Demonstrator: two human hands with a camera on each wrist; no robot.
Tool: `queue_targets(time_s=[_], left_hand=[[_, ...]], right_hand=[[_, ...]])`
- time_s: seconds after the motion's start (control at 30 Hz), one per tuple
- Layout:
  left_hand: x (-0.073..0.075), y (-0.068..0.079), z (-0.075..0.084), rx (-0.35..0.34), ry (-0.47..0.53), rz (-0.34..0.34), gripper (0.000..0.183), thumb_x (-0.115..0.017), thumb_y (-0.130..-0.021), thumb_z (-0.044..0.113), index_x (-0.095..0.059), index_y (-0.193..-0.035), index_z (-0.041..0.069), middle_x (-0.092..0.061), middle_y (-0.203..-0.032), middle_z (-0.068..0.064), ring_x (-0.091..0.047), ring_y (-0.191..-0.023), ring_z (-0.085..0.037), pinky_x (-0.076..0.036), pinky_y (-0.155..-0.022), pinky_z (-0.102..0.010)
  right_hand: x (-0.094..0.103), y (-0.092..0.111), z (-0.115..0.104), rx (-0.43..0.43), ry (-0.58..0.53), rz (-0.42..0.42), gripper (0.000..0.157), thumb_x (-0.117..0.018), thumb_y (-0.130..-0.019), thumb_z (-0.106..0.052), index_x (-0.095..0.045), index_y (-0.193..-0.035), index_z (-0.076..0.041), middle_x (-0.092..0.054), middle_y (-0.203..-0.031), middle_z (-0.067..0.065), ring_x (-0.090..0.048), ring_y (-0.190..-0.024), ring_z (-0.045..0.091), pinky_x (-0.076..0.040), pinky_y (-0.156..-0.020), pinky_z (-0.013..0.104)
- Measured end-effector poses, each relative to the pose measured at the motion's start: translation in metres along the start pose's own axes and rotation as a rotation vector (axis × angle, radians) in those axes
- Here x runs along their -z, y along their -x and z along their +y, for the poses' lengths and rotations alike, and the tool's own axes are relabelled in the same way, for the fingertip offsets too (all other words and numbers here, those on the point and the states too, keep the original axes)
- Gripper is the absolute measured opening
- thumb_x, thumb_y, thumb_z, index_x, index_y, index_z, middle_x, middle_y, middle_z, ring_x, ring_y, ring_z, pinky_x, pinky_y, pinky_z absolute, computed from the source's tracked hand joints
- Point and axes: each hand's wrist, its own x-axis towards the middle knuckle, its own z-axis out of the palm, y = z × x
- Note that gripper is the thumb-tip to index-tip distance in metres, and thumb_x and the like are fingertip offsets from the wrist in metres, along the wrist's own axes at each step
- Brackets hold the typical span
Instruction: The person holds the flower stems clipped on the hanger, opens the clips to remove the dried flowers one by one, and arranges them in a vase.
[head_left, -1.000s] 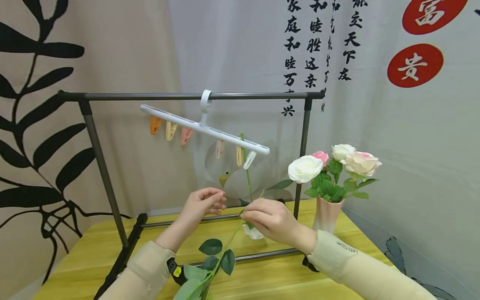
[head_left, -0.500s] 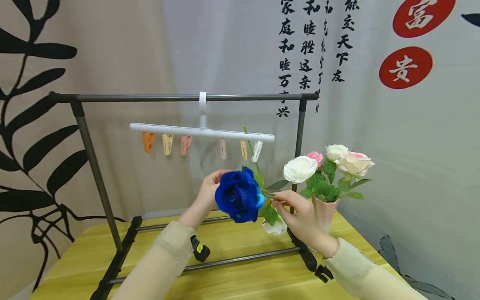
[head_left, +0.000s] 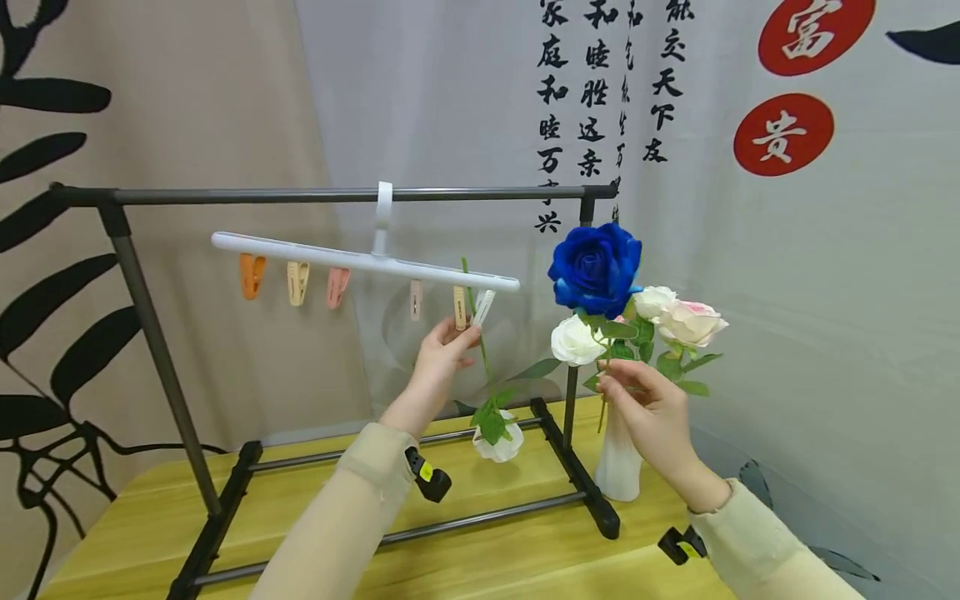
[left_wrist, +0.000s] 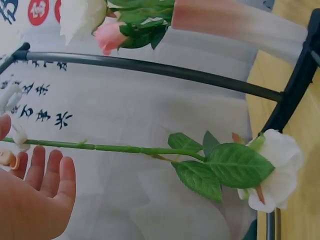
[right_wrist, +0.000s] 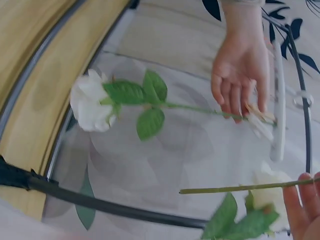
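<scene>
My right hand [head_left: 645,408] pinches the stem of a blue rose [head_left: 596,271], bloom up, in front of the vase flowers. Its bare stem end [right_wrist: 215,190] shows in the right wrist view. My left hand [head_left: 442,362] reaches up to the hanger [head_left: 330,254], thumb and fingers pinching the lower end of a yellow clothespin [head_left: 460,307], peach-coloured in the wrist views. Right beside it, a white clothespin [head_left: 483,308] lies against the green stem of a white rose [head_left: 498,442], which hangs bloom down.
The hanger hooks over the top bar of a dark rack [head_left: 247,197] and tilts down to the right. Orange [head_left: 252,277], pale yellow and pink clothespins hang on its left half. A vase [head_left: 619,458] of white and pink roses stands by the rack's right foot on the wooden table [head_left: 360,517].
The blue rose has come up into view and swung right, bloom up, in my right hand. My left hand has risen from below to the yellow clothespin. The hanger's tilt has shifted.
</scene>
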Motion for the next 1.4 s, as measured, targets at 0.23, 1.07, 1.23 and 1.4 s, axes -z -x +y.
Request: queue_targets(time_s=[0.23, 1.07, 1.23, 1.4], left_hand=[[-0.006, -0.005, -0.002, 0.007, 0.061, 0.017, 0.04, -0.065, -0.094, 0.018, -0.054, -0.13, 0.003, -0.063, -0.122, -0.015, -0.059, -0.107, -0.029, -0.043, -0.095, -0.05], [-0.008, 0.01, 0.002, -0.023, 0.086, 0.003, 0.031, -0.065, -0.095, 0.019, -0.06, -0.121, 0.004, -0.071, -0.101, -0.003, -0.064, -0.085, -0.015, -0.048, -0.081, -0.04], [-0.008, 0.013, 0.004, -0.028, 0.09, 0.0, 0.028, -0.065, -0.095, 0.018, -0.061, -0.119, 0.004, -0.071, -0.096, -0.001, -0.064, -0.084, -0.014, -0.048, -0.075, -0.033], [-0.007, 0.015, 0.004, -0.032, 0.094, -0.008, 0.028, -0.065, -0.095, 0.02, -0.061, -0.117, 0.004, -0.071, -0.096, -0.001, -0.064, -0.084, -0.015, -0.048, -0.076, -0.034]], right_hand=[[0.019, -0.009, -0.003, -0.099, 0.051, 0.07, 0.022, -0.06, -0.086, 0.018, -0.064, -0.107, 0.013, -0.069, -0.104, -0.004, -0.066, -0.08, 0.004, -0.053, -0.065, 0.018], [0.046, -0.007, 0.039, -0.22, 0.296, 0.22, 0.016, -0.067, -0.089, 0.004, -0.07, -0.104, 0.007, -0.07, -0.088, 0.009, -0.062, -0.075, -0.006, -0.048, -0.065, 0.01], [0.047, 0.009, 0.058, -0.104, 0.476, 0.159, 0.015, -0.07, -0.086, 0.004, -0.072, -0.101, 0.003, -0.071, -0.089, 0.016, -0.059, -0.075, -0.007, -0.043, -0.064, 0.006], [0.05, 0.022, 0.072, -0.012, 0.618, 0.093, 0.013, -0.073, -0.082, 0.004, -0.073, -0.095, 0.003, -0.072, -0.084, 0.013, -0.066, -0.064, 0.017, -0.045, -0.062, 0.008]])
